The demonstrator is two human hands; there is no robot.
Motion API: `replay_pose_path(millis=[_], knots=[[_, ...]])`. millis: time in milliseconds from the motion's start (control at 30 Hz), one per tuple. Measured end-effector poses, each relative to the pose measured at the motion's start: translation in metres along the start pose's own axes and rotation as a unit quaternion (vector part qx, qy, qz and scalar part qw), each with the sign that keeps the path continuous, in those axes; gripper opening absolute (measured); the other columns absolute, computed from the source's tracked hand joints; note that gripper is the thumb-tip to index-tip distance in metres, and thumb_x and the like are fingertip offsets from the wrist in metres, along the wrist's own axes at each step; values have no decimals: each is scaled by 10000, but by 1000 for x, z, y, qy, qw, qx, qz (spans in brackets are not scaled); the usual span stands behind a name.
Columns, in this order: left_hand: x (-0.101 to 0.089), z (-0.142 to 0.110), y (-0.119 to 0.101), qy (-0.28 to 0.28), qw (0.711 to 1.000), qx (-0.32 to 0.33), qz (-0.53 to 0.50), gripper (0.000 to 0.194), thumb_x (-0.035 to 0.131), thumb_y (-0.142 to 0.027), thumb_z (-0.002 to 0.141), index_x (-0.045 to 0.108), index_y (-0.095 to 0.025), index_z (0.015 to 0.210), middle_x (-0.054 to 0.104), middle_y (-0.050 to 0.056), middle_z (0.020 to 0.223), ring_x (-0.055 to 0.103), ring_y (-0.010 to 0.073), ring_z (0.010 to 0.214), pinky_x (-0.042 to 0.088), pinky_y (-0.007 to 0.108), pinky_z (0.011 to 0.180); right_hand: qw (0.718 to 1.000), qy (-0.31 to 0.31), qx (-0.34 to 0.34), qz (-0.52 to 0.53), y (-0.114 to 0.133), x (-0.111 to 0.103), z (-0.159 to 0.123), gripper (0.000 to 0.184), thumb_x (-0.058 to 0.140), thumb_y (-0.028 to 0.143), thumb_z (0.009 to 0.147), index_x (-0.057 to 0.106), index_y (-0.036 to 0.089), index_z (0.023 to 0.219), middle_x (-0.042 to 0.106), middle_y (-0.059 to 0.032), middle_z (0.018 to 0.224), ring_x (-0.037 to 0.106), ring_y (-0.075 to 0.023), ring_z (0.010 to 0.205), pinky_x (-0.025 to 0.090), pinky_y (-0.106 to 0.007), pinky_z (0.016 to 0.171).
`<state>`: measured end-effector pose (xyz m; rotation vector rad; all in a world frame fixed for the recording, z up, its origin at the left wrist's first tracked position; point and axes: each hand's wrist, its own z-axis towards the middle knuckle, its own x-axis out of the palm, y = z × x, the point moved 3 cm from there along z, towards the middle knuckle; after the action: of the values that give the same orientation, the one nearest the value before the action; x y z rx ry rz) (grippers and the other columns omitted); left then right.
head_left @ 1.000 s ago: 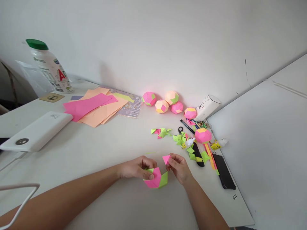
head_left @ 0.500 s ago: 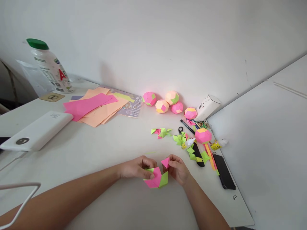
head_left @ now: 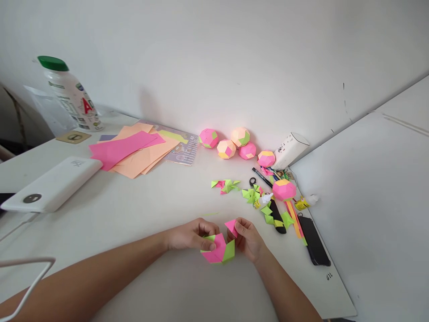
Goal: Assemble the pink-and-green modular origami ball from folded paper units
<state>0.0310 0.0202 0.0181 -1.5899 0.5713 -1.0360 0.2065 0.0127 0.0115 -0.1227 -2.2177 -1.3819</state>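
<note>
My left hand (head_left: 196, 235) grips a pink and green folded-paper shape (head_left: 217, 254), partly built, with its thumb pressed on a pink face. Between the thumb and fingers of my right hand (head_left: 249, 239) is a small pink folded-paper triangle (head_left: 231, 226). The triangle sits just above and to the right of the shape; I cannot tell whether they touch. Beyond my hands lies a small pile of green and pink folded pieces (head_left: 226, 185). More green pieces (head_left: 251, 194) lie to its right, beside a small glue bottle (head_left: 262, 201).
Several finished paper balls (head_left: 226, 149) line the wall. At right are another ball (head_left: 283, 190), a second glue bottle (head_left: 305, 202), a black phone (head_left: 313, 240) and a white box (head_left: 290, 150). Paper sheets (head_left: 134, 150), a power bank (head_left: 55, 183) and a bottle (head_left: 70, 94) stand left.
My right fingers have shifted slightly on the pink triangle, which now shows tilted a little differently. My left hand and the paper shape have stayed almost still.
</note>
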Motion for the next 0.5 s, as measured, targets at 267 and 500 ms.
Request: replay_pose_path(millis=[267, 500], knots=[[-2, 1, 2, 2, 1000, 4, 11, 304, 698, -366, 734, 522, -147, 617, 464, -11, 738, 413, 118, 667, 355, 256, 610, 999, 3, 38, 28, -3, 3, -1, 211, 775, 268, 659, 592, 182, 600, 568, 31, 552, 504, -121, 542, 375, -247, 536], [-1, 1, 2, -10, 1000, 2, 0, 350, 726, -397, 689, 496, -152, 591, 437, -25, 692, 400, 113, 644, 346, 250, 589, 978, -3, -105, -179, 8, 1, -3, 121, 761, 288, 690, 683, 197, 672, 561, 0, 786, 518, -123, 668, 430, -256, 595]])
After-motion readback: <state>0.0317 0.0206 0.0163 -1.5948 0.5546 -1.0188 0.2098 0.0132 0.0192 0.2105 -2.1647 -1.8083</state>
